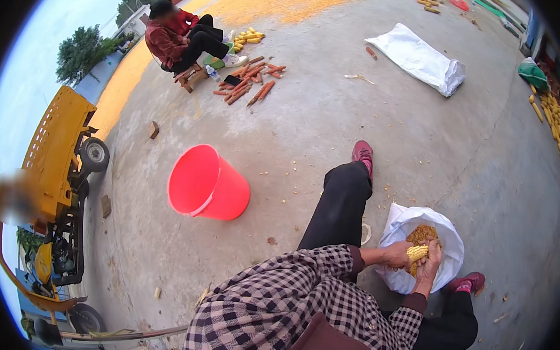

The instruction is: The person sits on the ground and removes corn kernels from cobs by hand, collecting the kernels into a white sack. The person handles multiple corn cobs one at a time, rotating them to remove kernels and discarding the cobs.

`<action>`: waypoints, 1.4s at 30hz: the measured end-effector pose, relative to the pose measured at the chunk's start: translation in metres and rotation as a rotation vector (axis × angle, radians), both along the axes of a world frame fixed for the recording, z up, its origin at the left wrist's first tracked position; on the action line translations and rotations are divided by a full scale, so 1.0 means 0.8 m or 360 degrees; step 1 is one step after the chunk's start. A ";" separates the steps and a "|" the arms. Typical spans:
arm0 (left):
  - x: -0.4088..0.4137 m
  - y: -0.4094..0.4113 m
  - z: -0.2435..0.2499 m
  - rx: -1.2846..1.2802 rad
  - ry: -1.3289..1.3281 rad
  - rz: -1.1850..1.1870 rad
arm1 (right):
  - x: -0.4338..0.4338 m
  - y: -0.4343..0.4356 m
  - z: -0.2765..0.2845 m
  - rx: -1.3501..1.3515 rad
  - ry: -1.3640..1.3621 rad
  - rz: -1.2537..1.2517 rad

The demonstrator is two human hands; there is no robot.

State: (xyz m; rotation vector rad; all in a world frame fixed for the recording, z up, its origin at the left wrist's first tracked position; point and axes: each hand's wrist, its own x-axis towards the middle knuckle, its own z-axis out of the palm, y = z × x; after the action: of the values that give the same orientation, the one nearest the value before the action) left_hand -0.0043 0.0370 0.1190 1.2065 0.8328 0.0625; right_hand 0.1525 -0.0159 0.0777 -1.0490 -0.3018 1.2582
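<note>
My left hand grips one end of a yellow ear of corn. My right hand is closed around its other end, so both hands hold the same ear. They are over the mouth of a white woven sack, which stands between my feet with its rim folded open. Loose corn kernels lie inside the sack, just beyond my hands. Fingers cover part of the ear.
A red bucket stands left of my leg. Farther off, a seated person is beside bare cobs. A white sack lies on the concrete. Corn ears are piled at right; a yellow three-wheeled vehicle stands left.
</note>
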 end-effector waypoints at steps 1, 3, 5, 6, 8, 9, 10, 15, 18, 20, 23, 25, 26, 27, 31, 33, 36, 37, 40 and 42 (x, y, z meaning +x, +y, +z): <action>0.005 0.002 0.001 -0.0146 -0.0079 0.0043 | 0.004 -0.002 -0.005 0.0019 0.0018 0.0008; 0.011 0.007 0.006 -0.0465 -0.0227 0.0057 | 0.010 -0.003 -0.020 0.0028 0.0053 -0.0032; 0.009 0.005 -0.014 -0.0331 -0.0194 0.0096 | 0.005 -0.001 -0.015 -0.0017 0.0105 -0.0059; 0.004 0.002 -0.027 0.0020 -0.0163 0.0163 | -0.005 0.005 0.005 -0.0011 0.0153 -0.0008; 0.004 0.002 -0.038 0.1177 0.0310 -0.0131 | 0.000 0.006 0.017 -0.0196 -0.0026 0.0045; 0.010 0.000 -0.027 0.1424 0.0491 -0.0296 | 0.011 0.003 0.002 -0.0312 -0.0145 0.0017; 0.010 -0.004 -0.023 0.1590 0.0533 -0.0260 | 0.008 0.004 0.004 -0.0335 -0.0078 -0.0052; 0.006 0.005 -0.046 0.1061 -0.0025 -0.0098 | 0.007 0.001 0.004 -0.0155 0.0026 -0.0024; 0.020 0.006 -0.001 -0.0044 -0.0021 -0.0003 | 0.013 -0.005 0.000 0.0040 0.0115 -0.0048; 0.019 0.004 -0.012 0.0103 -0.0084 -0.0021 | 0.017 -0.010 -0.006 0.0223 0.0159 -0.0005; 0.018 0.002 -0.014 0.0106 -0.0096 0.0025 | 0.016 -0.007 -0.004 0.0212 -0.0126 -0.0221; 0.018 0.007 -0.018 0.0116 0.0017 0.0045 | 0.016 -0.004 0.003 0.0195 0.0042 -0.0249; 0.019 0.005 -0.019 0.0159 0.0029 0.0067 | 0.016 -0.003 0.002 0.0161 0.0005 -0.0256; 0.020 0.004 -0.019 0.0205 0.0040 0.0090 | 0.016 -0.001 0.000 0.0129 -0.0031 -0.0261; 0.021 0.014 -0.020 -0.0014 -0.0069 0.0192 | 0.017 0.014 0.005 0.0266 0.0173 -0.0109; 0.023 0.012 -0.025 -0.0263 -0.0143 0.0134 | 0.016 0.010 0.013 0.0286 0.0266 -0.0088; 0.026 0.013 -0.048 0.0085 -0.0138 -0.0067 | 0.011 0.012 0.004 0.0344 0.0377 -0.0059; 0.028 0.011 0.004 -0.0157 -0.0295 -0.0090 | 0.017 0.009 0.003 0.0312 0.0323 -0.0083; 0.027 0.018 -0.037 0.0571 -0.0194 -0.0222 | 0.001 0.018 -0.004 0.0268 0.0506 -0.0148; 0.041 0.019 -0.023 0.0656 -0.0150 -0.0304 | 0.007 0.019 -0.005 0.0171 0.0346 -0.0313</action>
State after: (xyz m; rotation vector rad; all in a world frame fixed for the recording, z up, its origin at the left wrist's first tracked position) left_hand 0.0289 0.0526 0.1002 1.6536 0.6344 0.1393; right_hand 0.1581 -0.0011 0.0733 -0.8210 -0.0955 1.1531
